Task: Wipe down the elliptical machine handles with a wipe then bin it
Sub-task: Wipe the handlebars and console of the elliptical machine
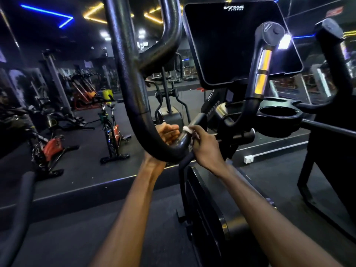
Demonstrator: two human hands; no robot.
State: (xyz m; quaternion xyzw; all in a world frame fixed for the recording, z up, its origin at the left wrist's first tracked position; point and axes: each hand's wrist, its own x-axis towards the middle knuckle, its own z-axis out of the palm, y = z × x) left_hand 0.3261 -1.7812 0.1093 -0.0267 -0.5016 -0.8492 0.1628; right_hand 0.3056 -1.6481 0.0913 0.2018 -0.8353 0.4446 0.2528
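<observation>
The elliptical's black curved left handle (133,89) sweeps down from the top and bends right at its lowest point. My right hand (204,145) grips a small white wipe (187,129) against the bar just past that bend. My left hand (167,132) is behind the handle's bend, palm toward me, fingers loosely curved, partly hidden by the bar; whether it touches the bar I cannot tell. A second inner handle (260,74) with shiny sensor plates rises at the right, and another dark handle (333,54) stands at the far right.
The dark console screen (237,43) sits above a black cup holder (279,114). A mirror wall ahead reflects spin bikes (111,130) and other gym machines. A white socket box (248,159) lies on the floor ledge. The elliptical's flywheel housing (204,209) is below my arms.
</observation>
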